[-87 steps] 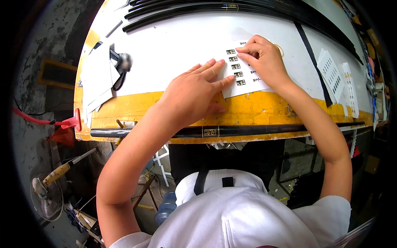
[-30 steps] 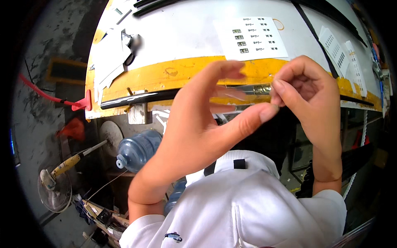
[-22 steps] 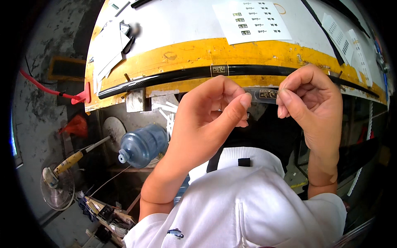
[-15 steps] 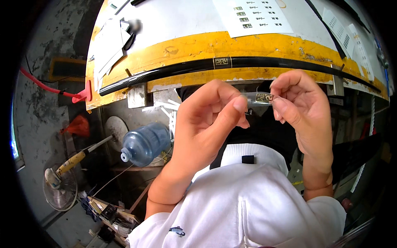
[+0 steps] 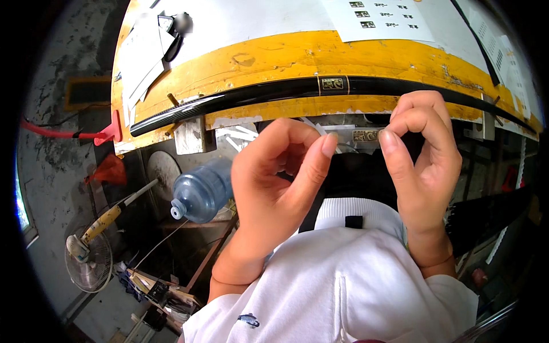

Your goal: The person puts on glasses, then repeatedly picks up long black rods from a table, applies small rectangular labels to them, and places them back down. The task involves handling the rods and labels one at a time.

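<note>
A small clear decal with a gold-and-black emblem is stretched between my two hands, just off the table's near edge. My left hand is closed in a pinch at the clear left end of the film. At the emblem's right end, thumb and fingertips of my right hand pinch it. Beyond them lies a long black tapered rod, running left to right along the table edge. A similar gold emblem sits on the rod between two thin gold bands.
The yellow-edged table carries a decal sheet, white papers and a dark cord. Metal blocks at its edge support the rod. Below left are a blue water jug, a fan and a red-handled tool.
The view has shifted, so the rod and sheet appear farther right. My hands have spread slightly apart, and the decal lies flatter between them, its emblem more fully exposed.
</note>
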`<state>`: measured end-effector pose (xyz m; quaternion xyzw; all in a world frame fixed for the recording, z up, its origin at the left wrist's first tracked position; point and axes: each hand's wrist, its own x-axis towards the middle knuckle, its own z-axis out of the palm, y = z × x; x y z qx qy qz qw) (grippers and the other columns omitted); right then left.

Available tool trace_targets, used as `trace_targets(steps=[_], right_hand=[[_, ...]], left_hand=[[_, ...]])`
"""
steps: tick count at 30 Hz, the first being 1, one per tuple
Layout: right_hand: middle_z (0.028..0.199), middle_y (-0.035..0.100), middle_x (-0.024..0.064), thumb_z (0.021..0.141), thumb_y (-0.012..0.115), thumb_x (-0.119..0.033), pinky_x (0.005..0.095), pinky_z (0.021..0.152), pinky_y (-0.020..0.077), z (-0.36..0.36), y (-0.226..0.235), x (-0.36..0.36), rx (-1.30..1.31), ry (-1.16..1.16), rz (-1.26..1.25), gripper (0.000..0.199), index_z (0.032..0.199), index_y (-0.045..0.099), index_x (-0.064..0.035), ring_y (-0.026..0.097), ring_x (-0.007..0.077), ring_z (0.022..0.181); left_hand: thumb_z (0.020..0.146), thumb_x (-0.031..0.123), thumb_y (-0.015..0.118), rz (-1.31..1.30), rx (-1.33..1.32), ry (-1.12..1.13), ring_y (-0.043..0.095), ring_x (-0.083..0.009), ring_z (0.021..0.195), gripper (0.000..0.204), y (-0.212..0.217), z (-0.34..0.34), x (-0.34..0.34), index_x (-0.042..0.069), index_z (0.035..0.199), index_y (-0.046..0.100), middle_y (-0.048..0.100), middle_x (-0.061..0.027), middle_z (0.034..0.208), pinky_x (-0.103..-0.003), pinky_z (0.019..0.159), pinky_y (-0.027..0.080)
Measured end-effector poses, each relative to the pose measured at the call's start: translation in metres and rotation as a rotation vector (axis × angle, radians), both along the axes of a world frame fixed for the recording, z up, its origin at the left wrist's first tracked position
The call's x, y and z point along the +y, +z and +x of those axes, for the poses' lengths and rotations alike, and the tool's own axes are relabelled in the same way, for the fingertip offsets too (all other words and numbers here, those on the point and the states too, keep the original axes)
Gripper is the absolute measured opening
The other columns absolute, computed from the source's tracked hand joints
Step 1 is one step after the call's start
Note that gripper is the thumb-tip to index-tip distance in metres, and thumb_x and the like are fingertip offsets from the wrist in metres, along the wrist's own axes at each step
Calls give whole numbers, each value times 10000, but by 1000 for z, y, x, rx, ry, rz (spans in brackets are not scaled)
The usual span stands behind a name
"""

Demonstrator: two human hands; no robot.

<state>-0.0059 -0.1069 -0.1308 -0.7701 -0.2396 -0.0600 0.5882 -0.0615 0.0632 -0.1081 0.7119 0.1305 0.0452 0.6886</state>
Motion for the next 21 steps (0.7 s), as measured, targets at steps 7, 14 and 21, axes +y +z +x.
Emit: trace_targets(steps=[7,14,21], right_hand=[[927,509,85,810,627,22,280,806,393,21,-7,28,-101,-137,-89,94,820,542,-17,490,177,847],[910,505,92,781,644,38,289,762,412,31,1,37,-117,-148,-393,115,824,551,-13,505,194,829],[912,498,101,741,649,59,290,722,406,26,-10,46,-191,-234,-385,148,805,540,-20,496,204,807]], left_hand=[[908,104,699,63,76,71,434,9,542,172,3,26,18,10,805,598,535,55,632,-154,480,308],[884,95,725,290,117,90,385,10,498,225,-3,40,19,0,747,574,493,64,604,-161,459,243],[843,-5,724,526,85,72,437,2,574,181,-2,44,15,-14,748,570,522,49,647,-152,517,287]])
